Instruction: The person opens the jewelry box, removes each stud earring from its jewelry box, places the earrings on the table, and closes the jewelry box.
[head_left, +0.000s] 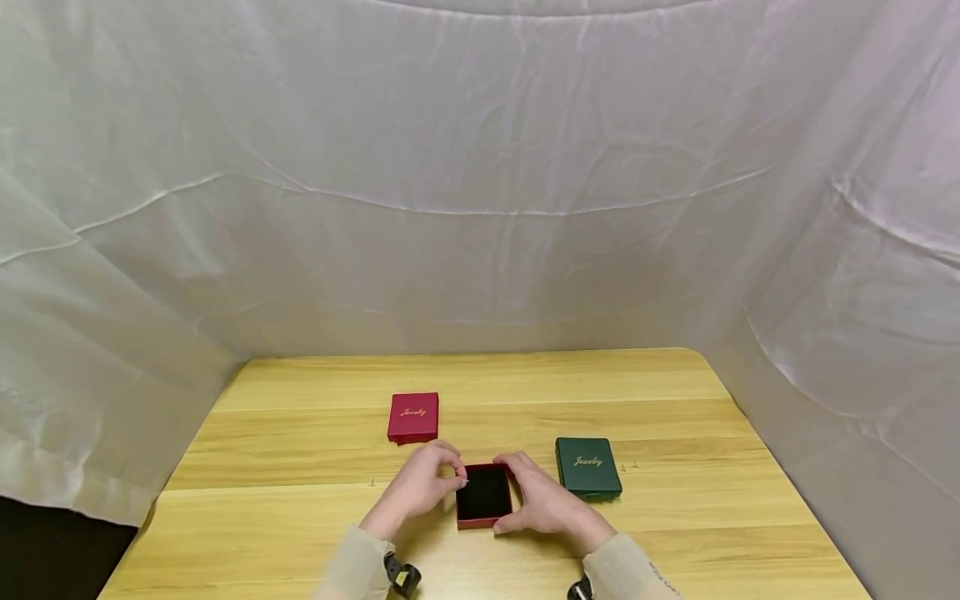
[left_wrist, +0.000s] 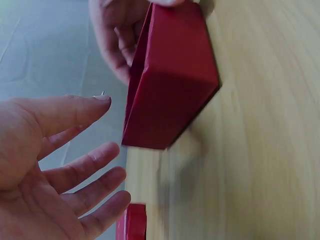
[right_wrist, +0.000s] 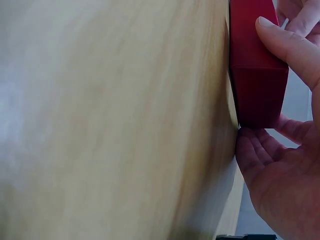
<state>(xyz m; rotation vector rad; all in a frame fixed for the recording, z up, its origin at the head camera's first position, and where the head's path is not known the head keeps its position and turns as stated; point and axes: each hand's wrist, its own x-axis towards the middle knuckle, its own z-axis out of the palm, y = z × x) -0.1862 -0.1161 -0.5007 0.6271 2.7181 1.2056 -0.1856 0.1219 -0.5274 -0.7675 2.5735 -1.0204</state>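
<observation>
An open red jewelry box (head_left: 483, 525) with a black pad inside lies on the table between the hands. At its left rim my left hand (head_left: 423, 479) pinches a tiny silvery pointed piece (left_wrist: 102, 93) between thumb and index finger; it is too small to make out its kind. The other three fingers of that hand are spread apart in the left wrist view. My right hand (head_left: 543, 502) grips the box from the right, its thumb on the near wall (right_wrist: 255, 40) and its fingers round the right and far sides.
A closed crimson box (head_left: 414, 415) marked "Jewelry" lies farther back on the left. To the right of my right hand is a dark green box (head_left: 588, 465) with the same lettering. Small upright pieces stand on the table (head_left: 525, 375) left of my left hand and beside the green box.
</observation>
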